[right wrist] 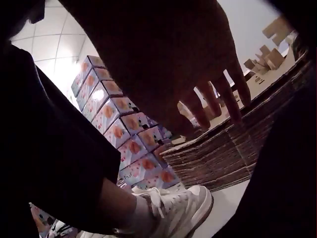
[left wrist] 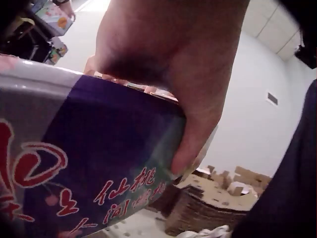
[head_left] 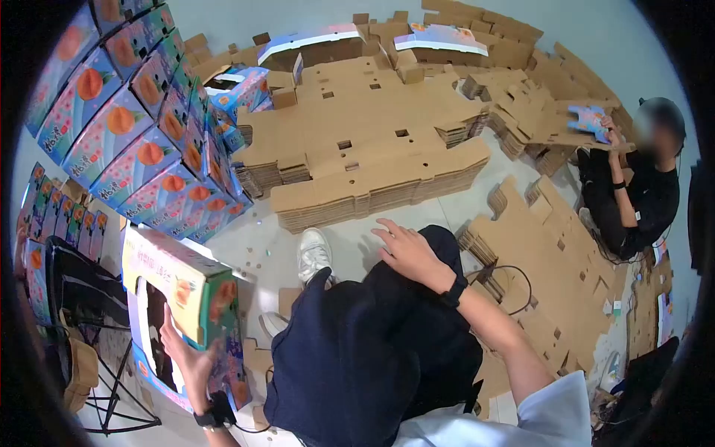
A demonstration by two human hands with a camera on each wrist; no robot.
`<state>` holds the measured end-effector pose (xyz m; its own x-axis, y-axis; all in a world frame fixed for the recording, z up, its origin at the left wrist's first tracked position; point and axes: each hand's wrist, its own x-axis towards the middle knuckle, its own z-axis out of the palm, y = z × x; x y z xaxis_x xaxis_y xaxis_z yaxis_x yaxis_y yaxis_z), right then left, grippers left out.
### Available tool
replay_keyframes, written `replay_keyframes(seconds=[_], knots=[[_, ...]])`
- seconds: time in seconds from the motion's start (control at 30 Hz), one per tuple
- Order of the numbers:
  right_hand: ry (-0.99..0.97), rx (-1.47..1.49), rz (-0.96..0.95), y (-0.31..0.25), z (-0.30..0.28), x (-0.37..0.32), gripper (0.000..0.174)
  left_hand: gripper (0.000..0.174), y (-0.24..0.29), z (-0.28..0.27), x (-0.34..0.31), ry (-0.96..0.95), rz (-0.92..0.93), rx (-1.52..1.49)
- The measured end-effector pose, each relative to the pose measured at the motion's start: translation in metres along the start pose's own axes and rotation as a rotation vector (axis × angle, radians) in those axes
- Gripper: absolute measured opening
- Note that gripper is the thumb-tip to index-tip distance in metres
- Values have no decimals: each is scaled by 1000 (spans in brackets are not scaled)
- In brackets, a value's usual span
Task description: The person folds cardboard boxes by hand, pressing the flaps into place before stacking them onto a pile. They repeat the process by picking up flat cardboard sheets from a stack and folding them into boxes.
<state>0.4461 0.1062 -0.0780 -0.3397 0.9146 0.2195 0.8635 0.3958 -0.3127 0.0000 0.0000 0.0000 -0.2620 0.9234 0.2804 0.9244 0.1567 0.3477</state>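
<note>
My left hand grips a printed peach carton that stands at my left side. In the left wrist view, the thumb of that hand lies over the outer face of the carton while the other fingers go over its top edge, partly hidden. A large cutout opens in the side of the carton facing left. My right hand is held over my right knee with its fingers spread and holds nothing; the right wrist view also shows these fingers loosely extended.
Stacked peach cartons rise at the left. Flat cardboard piles lie in front, and more cardboard sheets cover the floor at right. A seated person holds a printed piece. A black-legged stand is at lower left.
</note>
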Motion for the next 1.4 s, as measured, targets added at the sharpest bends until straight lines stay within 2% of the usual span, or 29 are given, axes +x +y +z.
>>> replay_keyframes(seconds=[0.07, 0.2, 0.27, 0.37, 0.5, 0.53, 0.57, 0.63, 0.67, 0.7, 0.83, 0.9, 0.93, 0.97, 1.03, 1.1, 1.17, 1.23, 1.3, 1.33, 1.4], knots=[[9, 51, 22, -1, 0, 5, 34, 109, 37, -3, -3, 27, 104, 5], [-53, 110, 46, -11, 5, 5, 34, 104, 90, 20, -6, -64, 259, 29], [75, 399, -51, -21, 7, 11, 30, 102, 109, 34, -2, -130, 353, -17], [38, 550, -23, -32, 7, 18, 29, 103, 133, 40, 20, -148, 375, -47], [9, 501, 34, -35, 8, 23, 25, 110, 156, 65, 55, -82, 506, -137], [92, 555, 49, -34, 10, 22, 24, 108, 166, 70, 62, -153, 530, -154], [88, 553, 37, -29, 13, 22, 24, 106, 176, 74, 68, -223, 552, -167], [95, 495, 144, -17, 8, 18, 26, 109, 195, 93, 71, -164, 668, -278], [10, 498, 303, -14, -1, 13, 28, 109, 202, 100, 71, -167, 698, -262], [-62, 383, 253, 1, -1, 8, 26, 110, 215, 103, 74, -173, 734, -250], [17, 312, 196, 31, -22, -23, 27, 108, 259, 120, 87, -278, 841, -176], [-29, 386, 341, 44, -40, -38, 26, 104, 275, 131, 93, -298, 946, -93], [26, 475, 438, 42, -43, -43, 24, 102, 277, 139, 100, -326, 988, -95], [70, 468, 445, 47, -34, -52, 22, 102, 273, 159, 105, -331, 1003, -125], [61, 377, 373, 41, -33, -59, 22, 111, 269, 197, 116, -248, 1125, 39], [0, 404, 401, 37, -34, -56, 25, 110, 263, 209, 123, -259, 1096, 4], [139, 365, 285, 33, -31, -47, 28, 109, 254, 216, 121, -313, 1038, -45], [74, 286, 280, 29, -32, -35, 32, 109, 249, 225, 110, -309, 1010, -59], [205, 162, 85, 21, -34, -12, 44, 112, 244, 227, 107, -263, 977, -61], [198, 165, 77, 16, -37, 1, 44, 112, 241, 226, 107, -263, 965, -59], [143, -39, -112, 7, -41, 25, 60, 116, 234, 221, 106, -288, 839, -202]])
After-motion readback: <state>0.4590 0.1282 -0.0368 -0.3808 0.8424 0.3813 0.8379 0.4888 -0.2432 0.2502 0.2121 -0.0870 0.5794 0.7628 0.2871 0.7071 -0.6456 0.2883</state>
